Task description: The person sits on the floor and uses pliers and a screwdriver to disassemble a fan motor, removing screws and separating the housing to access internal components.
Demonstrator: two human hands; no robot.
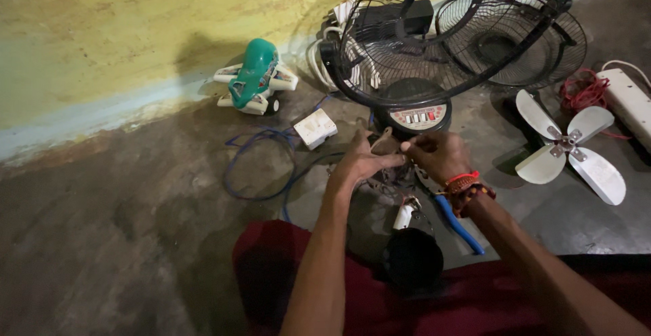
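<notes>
Head view, taking the fan base (413,114) with its round dark housing and pale control panel as landmark. Just in front of it, towards the person, the left hand (361,165) and the right hand (437,154) meet over a tangle of thin wires (390,188) lying on the floor. The left hand's fingers are nearly closed and reach into the tangle; the right hand is curled tight, pinching something small, though whether that is a wire end cannot be told.

The wires look light, limp and easy to kink, so they are best taken near their ends between fingertips.

A blue-handled tool (460,225) lies just nearer the person than the base, under the right wrist. Above the base stands the black wire fan guard (434,31). To its right lies the white fan blade (569,147), and beyond that a red cord (583,92) and a white power strip (629,99).

The panel on the base is a pale half-round label with a row of small buttons. Left of the base sit a white square box (315,128) and a green and white toy (256,77).
</notes>
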